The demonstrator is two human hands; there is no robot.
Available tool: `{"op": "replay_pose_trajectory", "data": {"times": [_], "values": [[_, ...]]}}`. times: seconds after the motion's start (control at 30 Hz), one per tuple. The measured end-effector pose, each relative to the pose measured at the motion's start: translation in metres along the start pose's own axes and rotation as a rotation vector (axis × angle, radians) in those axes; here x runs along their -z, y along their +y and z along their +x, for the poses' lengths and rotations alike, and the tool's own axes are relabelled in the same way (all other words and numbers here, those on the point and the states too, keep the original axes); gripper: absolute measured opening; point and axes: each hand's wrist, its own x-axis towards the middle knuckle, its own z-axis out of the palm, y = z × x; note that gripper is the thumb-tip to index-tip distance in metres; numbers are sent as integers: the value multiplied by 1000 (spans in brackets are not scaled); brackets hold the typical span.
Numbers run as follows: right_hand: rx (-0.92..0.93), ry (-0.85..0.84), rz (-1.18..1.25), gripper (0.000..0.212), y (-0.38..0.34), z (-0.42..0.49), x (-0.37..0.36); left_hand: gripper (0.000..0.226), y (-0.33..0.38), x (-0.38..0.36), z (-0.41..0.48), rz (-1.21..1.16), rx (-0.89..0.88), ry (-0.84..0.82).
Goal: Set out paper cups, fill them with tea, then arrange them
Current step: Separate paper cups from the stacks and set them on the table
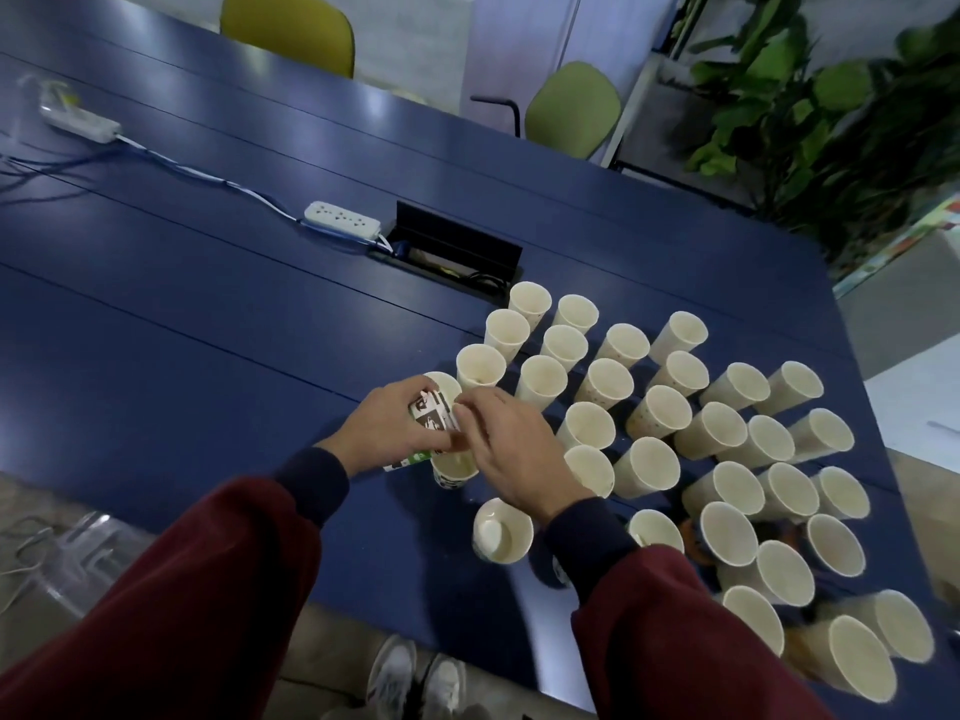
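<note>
On the blue table [208,314], dozens of upright paper cups [658,410] crowd the near right corner. At their left fringe, toward the table's near edge, your left hand [387,433] grips a small printed carton [434,415]. Your right hand [511,449] pinches its top end.

A loose dark-red left sleeve [171,605] and right sleeve [691,631] are worn; each is closed at the wrist by a navy cuff [314,480]; the left hand [395,423] and right hand [514,449] are left bare; pale grey trainers [415,672] are worn on the feet.
</note>
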Motion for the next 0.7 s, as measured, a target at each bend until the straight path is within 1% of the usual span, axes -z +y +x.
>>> {"op": "replay_pose_trajectory", "data": {"times": [0.07,0.17,0.23,0.37,0.5,0.6,0.7], "values": [[3,-21,22,29,2,1,3,53,9,-4,4,11,-33,9],[-55,-41,81,21,10,8,12,60,20,-7,8,6,-47,49],[-58,-52,119,20,15,15,18,56,24,-8,11,6,-42,80],[-38,-60,107,20,16,29,21,49,27,0,14,-12,-18,93],[-61,13,90,22,23,53,28,38,19,19,26,-18,22,78],[-81,60,23,30,31,79,32,43,11,32,35,-96,33,89],[-146,90,-33,35,34,107,31,45,11,47,46,-138,44,104]]}}
